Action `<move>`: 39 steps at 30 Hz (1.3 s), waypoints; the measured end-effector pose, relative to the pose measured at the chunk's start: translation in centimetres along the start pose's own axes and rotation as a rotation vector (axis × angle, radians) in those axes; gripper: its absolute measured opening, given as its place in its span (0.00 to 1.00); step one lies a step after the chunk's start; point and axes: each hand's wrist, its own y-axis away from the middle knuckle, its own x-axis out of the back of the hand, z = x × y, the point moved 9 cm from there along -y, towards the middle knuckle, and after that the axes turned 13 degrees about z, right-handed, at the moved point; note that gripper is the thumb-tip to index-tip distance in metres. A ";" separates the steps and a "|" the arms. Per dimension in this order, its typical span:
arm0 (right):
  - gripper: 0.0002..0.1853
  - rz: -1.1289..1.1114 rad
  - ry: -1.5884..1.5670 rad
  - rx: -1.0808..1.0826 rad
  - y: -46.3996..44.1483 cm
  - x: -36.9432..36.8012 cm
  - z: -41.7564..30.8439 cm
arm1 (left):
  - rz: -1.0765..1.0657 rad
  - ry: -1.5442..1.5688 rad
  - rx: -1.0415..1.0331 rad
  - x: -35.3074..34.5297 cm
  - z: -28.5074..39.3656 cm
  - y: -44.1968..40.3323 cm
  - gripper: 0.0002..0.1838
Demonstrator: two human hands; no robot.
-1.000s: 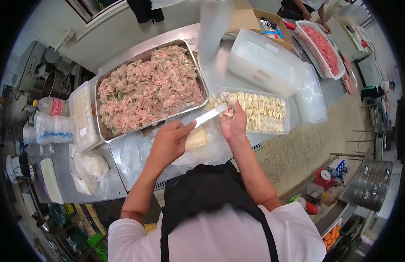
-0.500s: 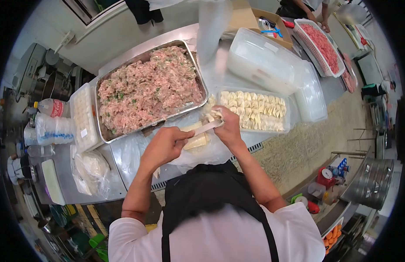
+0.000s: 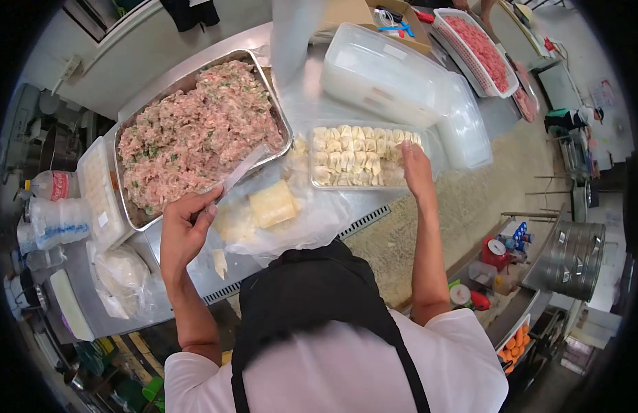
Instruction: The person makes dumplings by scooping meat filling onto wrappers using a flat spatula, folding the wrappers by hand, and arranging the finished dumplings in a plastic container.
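My left hand (image 3: 185, 233) is closed around the handle of a flat spreading blade (image 3: 242, 170), whose tip is at the near edge of the metal pan (image 3: 286, 143) of minced meat filling (image 3: 198, 131). My right hand (image 3: 418, 171) reaches down at the right side of a clear plastic tray (image 3: 353, 187), fingers pinched at a folded dumpling (image 3: 400, 153) partly hidden by them. Rows of dumplings (image 3: 346, 160) fill much of that tray. Between my hands, a stack of pale yellow wrappers (image 3: 272, 204) lies on a plastic bag (image 3: 312, 230).
Stacked clear plastic containers (image 3: 381, 72) stand behind the tray. A white basket of minced meat (image 3: 474, 51) is at the far right, near another person's arm. To the left are a lidded box (image 3: 102, 199), a bottle (image 3: 54, 184) and a bagged white bundle (image 3: 119, 279).
My hands have moved apart. The right went from the wrapper and blade to the dumpling tray; the left drew back left with the blade, which now points toward the meat pan.
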 end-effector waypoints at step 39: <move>0.21 0.251 0.085 0.306 3.3 -3.2 -1.2 | 0.073 0.008 0.065 1.0 -2.8 1.3 0.19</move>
